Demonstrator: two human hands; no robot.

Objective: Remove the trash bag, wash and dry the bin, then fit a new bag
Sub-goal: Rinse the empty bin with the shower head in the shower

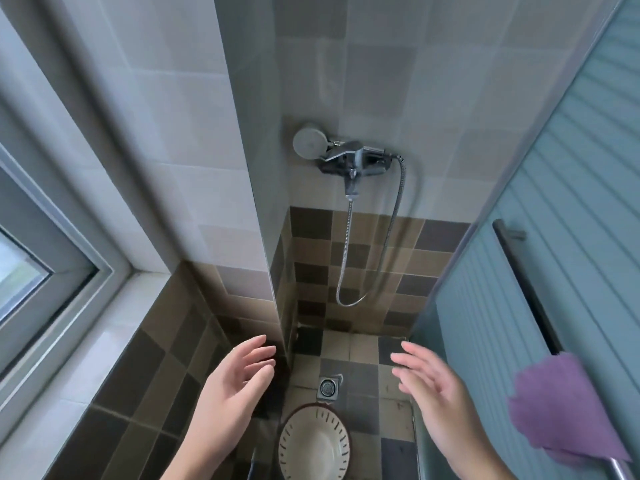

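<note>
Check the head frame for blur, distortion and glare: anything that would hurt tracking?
Head view: strong wide-angle bowing along the grey window frame and ribbed teal shower door; both open hands, left hand and right hand, slightly motion-soft; purple cloth blurred; soft daylight, mild sheen on the chrome shower mixer, no harsh glare.

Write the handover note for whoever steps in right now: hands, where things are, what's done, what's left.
Left hand: open, holding nothing. Right hand: open, holding nothing.
Bin: upright on the shower floor by the floor drain, between the hands, no bag in it.
Tap with shower hose on the wall ahead; no water visibly running.
Purple cloth hangs on the door's bar at right.
Done: bag out. Whether it's washed, cannot tell. Left: dry, fit new bag.
</note>
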